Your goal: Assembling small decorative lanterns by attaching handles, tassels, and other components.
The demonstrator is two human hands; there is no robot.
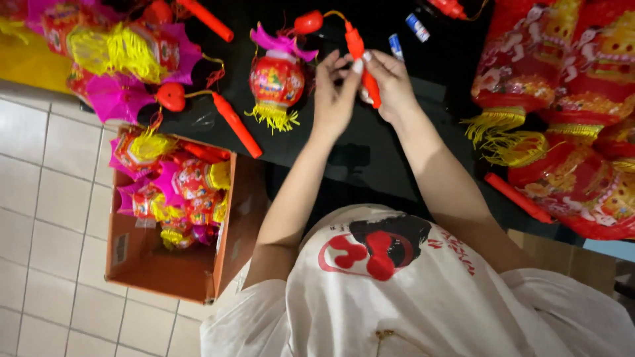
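Observation:
A small red lantern [276, 79] with a pink top and yellow tassel lies on the black table [344, 155]. A thin wire joins it through a red heart-shaped piece [308, 22] to a red stick handle [358, 46]. My right hand [395, 86] grips the lower part of this handle. My left hand [333, 96] pinches the handle from the left, fingertips meeting those of the right hand. The handle's middle is hidden by my fingers.
An orange cardboard box [159, 268] holding several small lanterns stands on the tiled floor at left. More lanterns are piled at top left [119, 53], and large red lanterns [569, 119] at right. Loose red handles [237, 124] [519, 197] and two small batteries [417, 26] lie on the table.

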